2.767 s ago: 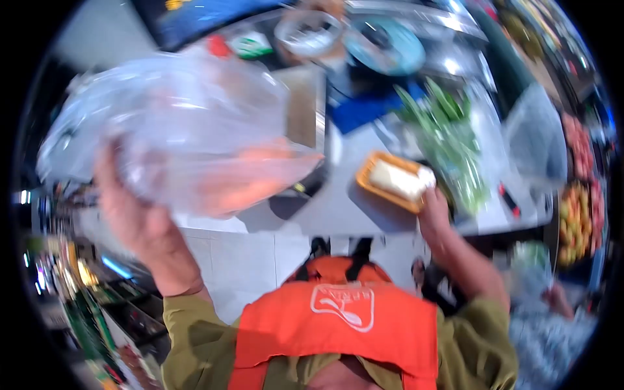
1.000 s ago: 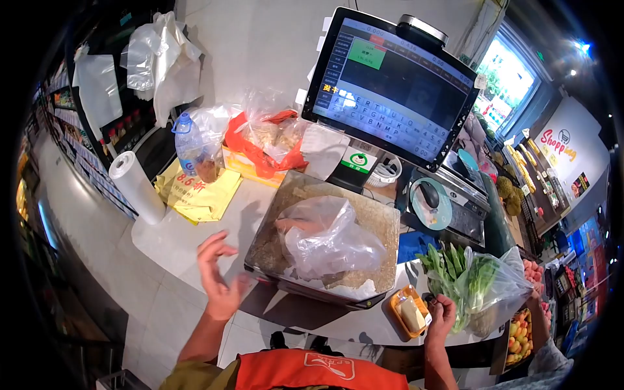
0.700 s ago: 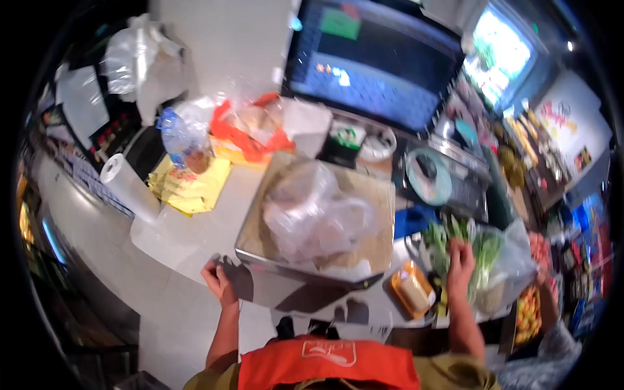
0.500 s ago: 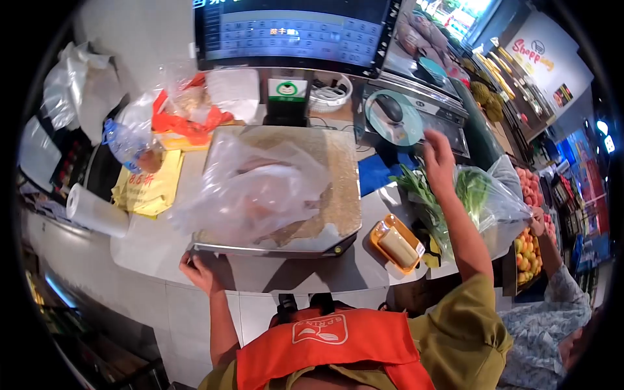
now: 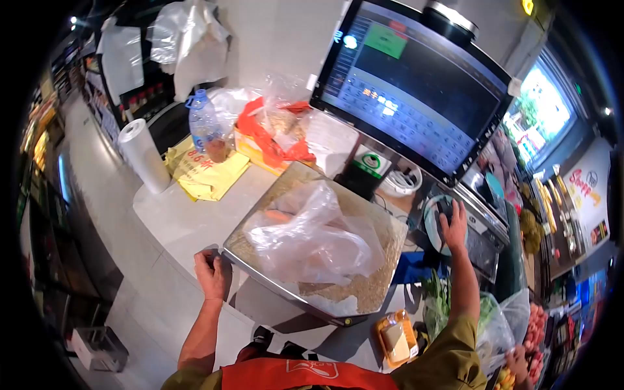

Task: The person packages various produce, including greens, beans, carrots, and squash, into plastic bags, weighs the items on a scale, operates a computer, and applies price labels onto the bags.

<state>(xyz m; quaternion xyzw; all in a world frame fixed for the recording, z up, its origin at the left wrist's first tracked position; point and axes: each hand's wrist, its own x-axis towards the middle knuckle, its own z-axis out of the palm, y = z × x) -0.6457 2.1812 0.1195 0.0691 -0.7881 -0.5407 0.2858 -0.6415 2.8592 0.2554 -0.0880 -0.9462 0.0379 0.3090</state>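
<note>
Item: left hand [image 5: 213, 276], fingers curled in and narrow, just beside the left corner of the metal-edged platform [image 5: 377, 290]; cannot tell whether it touches the platform or encloses anything.

Item: right hand [image 5: 453, 227], fingers extended and fairly wide, laid over a dark mouse [image 5: 444, 207] (partly hidden by the fingers) on a pale blue round disc [image 5: 433, 224].

Item: translucent plastic bag [image 5: 318, 240], crumpled, lying on the platform between the two hands; something orange shows through at its upper left.

Item: lit screen [image 5: 422, 84], beyond the right hand and to its left, above a white basket [image 5: 400, 183].

Item: blue sheet [image 5: 417, 268], below and left of the right hand, on the surface [image 5: 179, 224].

Item: orange tray [image 5: 407, 330] with a pale block, nearer the body than the right hand.

Item: leafy greens [image 5: 437, 302], beside the right forearm; another person's hand [image 5: 518, 364] at the lower right.

Item: white roll [image 5: 144, 156] and yellow bag [image 5: 205, 174], beyond the left hand.
</note>
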